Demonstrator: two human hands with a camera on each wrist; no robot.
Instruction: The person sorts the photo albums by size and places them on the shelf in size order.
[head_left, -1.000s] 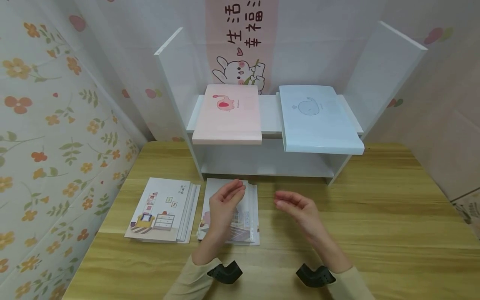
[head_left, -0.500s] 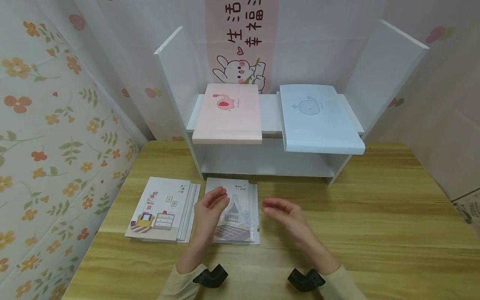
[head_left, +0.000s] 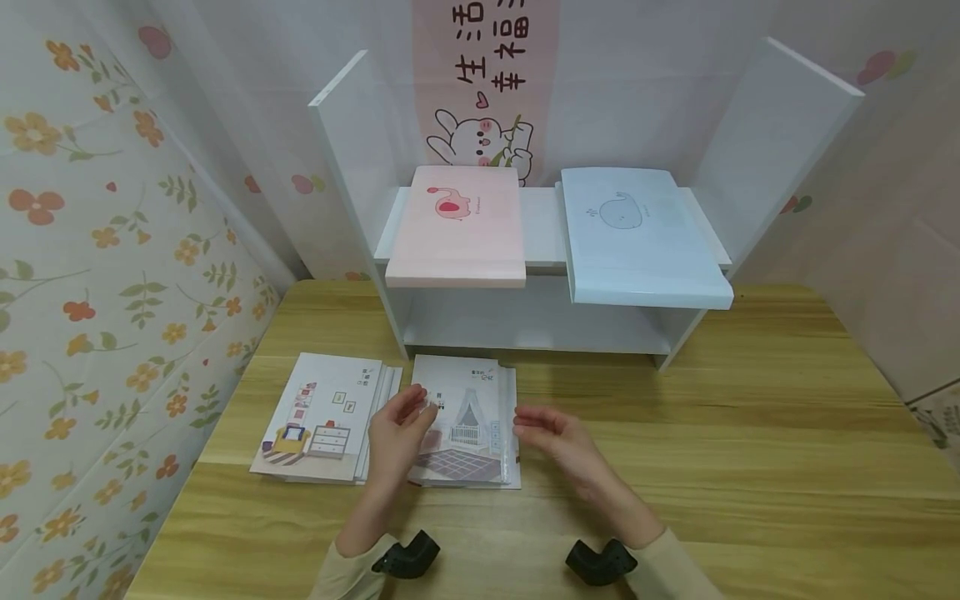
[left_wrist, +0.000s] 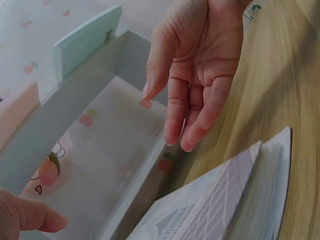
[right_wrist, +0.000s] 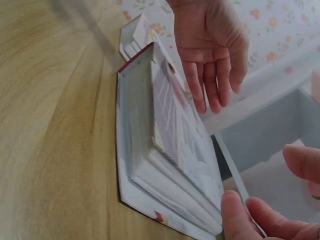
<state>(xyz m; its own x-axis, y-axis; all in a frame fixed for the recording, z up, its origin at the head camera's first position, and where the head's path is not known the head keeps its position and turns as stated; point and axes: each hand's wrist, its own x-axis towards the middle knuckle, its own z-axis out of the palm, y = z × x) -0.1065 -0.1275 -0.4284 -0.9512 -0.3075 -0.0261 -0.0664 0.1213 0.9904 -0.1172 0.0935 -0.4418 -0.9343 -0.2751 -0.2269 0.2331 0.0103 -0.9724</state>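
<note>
A photo album (head_left: 468, 425) with a house-interior drawing on its white cover lies on the table, its thick pages showing at the edge in the right wrist view. My left hand (head_left: 397, 437) hovers over its left side, fingers loosely bent, holding nothing. On the right, my right hand (head_left: 562, 446) has its fingertips (right_wrist: 232, 205) close to the album's edge; whether they touch it I cannot tell. In the left wrist view the right hand (left_wrist: 202, 75) shows its palm with nothing in it.
Another white album (head_left: 318, 433) lies to the left. Behind stands a white shelf (head_left: 536, 321), with a pink elephant album (head_left: 457, 242) and a light blue whale album (head_left: 637, 250) lying on its upper board and overhanging the front. A floral curtain (head_left: 135, 308) borders the left side.
Both hands have moved left and slightly down in the head view. The left hand has uncovered more of the middle album's cover, and the right hand has come up to its right edge.
</note>
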